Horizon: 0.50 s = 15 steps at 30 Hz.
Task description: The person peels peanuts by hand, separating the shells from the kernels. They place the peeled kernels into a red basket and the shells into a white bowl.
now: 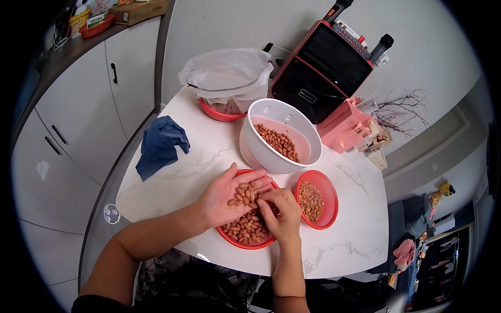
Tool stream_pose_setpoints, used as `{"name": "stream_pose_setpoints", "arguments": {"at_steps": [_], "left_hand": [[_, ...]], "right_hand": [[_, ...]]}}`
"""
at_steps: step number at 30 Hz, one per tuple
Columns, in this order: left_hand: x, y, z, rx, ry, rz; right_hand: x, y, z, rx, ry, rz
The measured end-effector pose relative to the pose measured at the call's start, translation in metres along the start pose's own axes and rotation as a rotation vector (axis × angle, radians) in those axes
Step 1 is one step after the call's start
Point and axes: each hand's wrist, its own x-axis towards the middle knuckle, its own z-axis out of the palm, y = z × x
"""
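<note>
My left hand (223, 195) is palm up over a red plastic basket (247, 247), with several reddish-brown peanuts (245, 194) on its palm and fingers. Fingertips of my right hand (283, 213) touch the peanuts at the edge of that palm; whether they pinch one is hidden. More peanuts fill the basket below. To the right, a smaller red basket (330, 199) holds paler peanuts (310, 200). Behind both baskets stands a white oval tub (254, 150) with brown peanuts (278, 143) on its pinkish bottom.
A crumpled blue cloth (162, 143) lies on the marble-patterned table (344, 250) at left. At the back are a red bowl (221, 114) under a whitish mesh cover (231, 74), a karaoke speaker (321, 70) with two microphones, and a pink paper bag (344, 127) beside twiggy branches.
</note>
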Motion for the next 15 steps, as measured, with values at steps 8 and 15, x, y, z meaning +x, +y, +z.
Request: {"name": "stream_pose_setpoints", "arguments": {"at_steps": [8, 15], "left_hand": [[0.0007, -0.0004, -0.0010, 0.030, -0.046, 0.006], [0.0013, -0.0004, -0.0002, 0.030, -0.017, 0.022]], "right_hand": [[0.0039, -0.0043, 0.0022, -0.023, 0.052, -0.063], [0.0023, -0.0003, 0.0026, -0.021, 0.064, -0.048]]}}
